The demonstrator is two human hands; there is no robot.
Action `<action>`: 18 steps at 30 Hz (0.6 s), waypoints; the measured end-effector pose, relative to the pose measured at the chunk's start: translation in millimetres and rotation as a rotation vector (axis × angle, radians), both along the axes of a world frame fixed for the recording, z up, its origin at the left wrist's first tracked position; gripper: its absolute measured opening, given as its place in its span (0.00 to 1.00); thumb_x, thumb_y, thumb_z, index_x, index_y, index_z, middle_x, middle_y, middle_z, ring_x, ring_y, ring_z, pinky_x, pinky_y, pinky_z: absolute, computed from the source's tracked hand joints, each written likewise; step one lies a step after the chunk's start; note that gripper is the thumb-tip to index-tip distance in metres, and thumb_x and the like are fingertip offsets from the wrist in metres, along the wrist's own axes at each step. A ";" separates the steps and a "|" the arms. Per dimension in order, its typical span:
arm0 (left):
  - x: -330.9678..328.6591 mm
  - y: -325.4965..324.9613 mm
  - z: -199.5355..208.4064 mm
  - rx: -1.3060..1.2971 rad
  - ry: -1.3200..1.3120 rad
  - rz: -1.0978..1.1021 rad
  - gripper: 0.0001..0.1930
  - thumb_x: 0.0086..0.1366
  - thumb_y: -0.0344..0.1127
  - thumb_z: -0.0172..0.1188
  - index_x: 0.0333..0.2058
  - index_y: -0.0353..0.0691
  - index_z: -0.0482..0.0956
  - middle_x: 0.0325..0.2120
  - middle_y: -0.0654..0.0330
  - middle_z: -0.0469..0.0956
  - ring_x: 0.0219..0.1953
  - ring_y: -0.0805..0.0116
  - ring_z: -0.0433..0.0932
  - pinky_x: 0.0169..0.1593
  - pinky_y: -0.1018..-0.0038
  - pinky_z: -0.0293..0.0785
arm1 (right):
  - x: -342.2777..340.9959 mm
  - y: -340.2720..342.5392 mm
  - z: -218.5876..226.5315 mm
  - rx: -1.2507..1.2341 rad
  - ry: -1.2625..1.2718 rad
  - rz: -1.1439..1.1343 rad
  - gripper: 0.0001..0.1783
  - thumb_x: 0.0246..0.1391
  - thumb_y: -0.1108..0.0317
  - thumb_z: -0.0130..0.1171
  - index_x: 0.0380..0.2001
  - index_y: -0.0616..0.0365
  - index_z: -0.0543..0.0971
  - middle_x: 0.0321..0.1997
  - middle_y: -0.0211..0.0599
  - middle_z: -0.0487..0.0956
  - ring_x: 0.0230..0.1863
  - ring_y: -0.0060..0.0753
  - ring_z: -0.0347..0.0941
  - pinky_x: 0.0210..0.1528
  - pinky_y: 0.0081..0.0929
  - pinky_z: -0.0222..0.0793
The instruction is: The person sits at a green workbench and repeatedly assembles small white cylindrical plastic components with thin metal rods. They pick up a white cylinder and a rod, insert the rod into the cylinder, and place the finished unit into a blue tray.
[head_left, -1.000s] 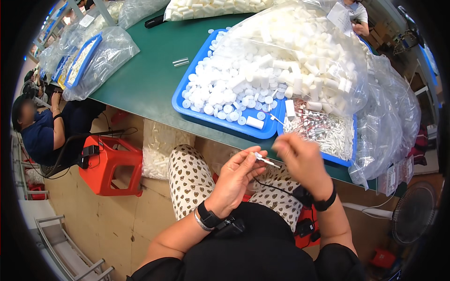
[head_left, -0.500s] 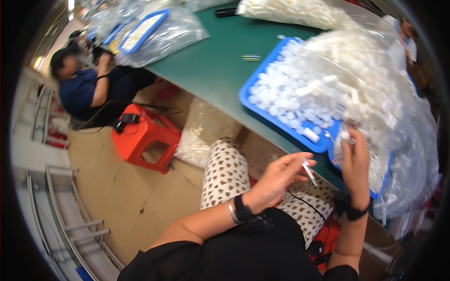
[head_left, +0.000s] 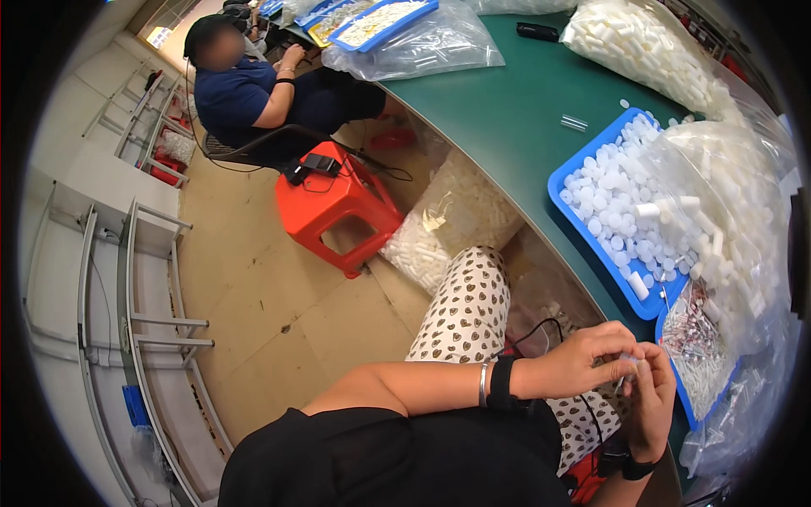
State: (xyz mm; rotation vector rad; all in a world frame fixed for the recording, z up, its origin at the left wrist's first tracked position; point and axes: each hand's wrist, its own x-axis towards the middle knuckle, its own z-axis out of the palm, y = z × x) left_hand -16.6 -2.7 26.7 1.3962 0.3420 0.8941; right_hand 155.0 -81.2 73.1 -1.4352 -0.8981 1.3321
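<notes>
My left hand (head_left: 585, 363) and my right hand (head_left: 654, 404) meet above my lap, at the front edge of the green table. The left fingers are closed on a slim white stick (head_left: 620, 384), mostly hidden by the fingers. Against it the right thumb and fingers pinch a small whitish piece (head_left: 630, 361), too covered to make out. Just beyond the hands, a small blue tray (head_left: 692, 422) holds many thin white sticks (head_left: 703, 372), some with reddish parts. A larger blue tray (head_left: 564, 200) behind it holds translucent white discs (head_left: 621, 190) and a few white cylinders (head_left: 638, 286).
Clear bags of white cylinders (head_left: 646, 38) crowd the table's right side. Small clear tubes (head_left: 574, 123) and a black marker-like object (head_left: 537, 32) lie on the green tabletop (head_left: 507, 110). A red stool (head_left: 329, 207) stands left, near a seated person (head_left: 241, 93). A filled bag (head_left: 422, 241) lies under the table.
My right hand has come away from the small tray toward my left hand. The left hand has moved right with the white stick, and both now meet. The view has shifted.
</notes>
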 end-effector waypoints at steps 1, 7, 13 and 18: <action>-0.5 -0.2 -0.6 0.049 0.027 0.021 0.11 0.69 0.34 0.59 0.46 0.34 0.78 0.40 0.57 0.74 0.39 0.69 0.76 0.43 0.74 0.74 | -1.8 -1.0 -0.2 -0.008 -0.049 0.018 0.13 0.65 0.69 0.54 0.49 0.63 0.71 0.34 0.28 0.76 0.28 0.10 0.65 0.29 0.10 0.60; -3.2 4.4 -2.4 0.093 0.159 -0.016 0.11 0.70 0.37 0.58 0.43 0.34 0.79 0.36 0.54 0.75 0.37 0.65 0.77 0.42 0.73 0.75 | 3.0 -5.8 -11.5 -0.021 -0.178 0.035 0.10 0.65 0.69 0.55 0.44 0.65 0.75 0.28 0.27 0.75 0.25 0.12 0.66 0.26 0.11 0.61; -1.7 2.2 -1.2 -0.148 0.163 -0.150 0.11 0.70 0.37 0.58 0.44 0.35 0.79 0.37 0.59 0.76 0.39 0.73 0.77 0.43 0.77 0.75 | 9.3 -17.4 -19.8 -0.086 -0.069 0.036 0.09 0.67 0.73 0.50 0.46 0.66 0.74 0.27 0.28 0.75 0.23 0.12 0.66 0.24 0.13 0.62; 3.4 -1.0 -22.4 -0.840 0.031 -0.291 0.14 0.71 0.41 0.57 0.48 0.38 0.78 0.36 0.67 0.78 0.34 0.82 0.73 0.38 0.82 0.72 | -9.6 -12.7 -18.4 0.057 -0.331 0.088 0.09 0.63 0.78 0.51 0.46 0.66 0.72 0.34 0.34 0.81 0.25 0.13 0.70 0.26 0.15 0.66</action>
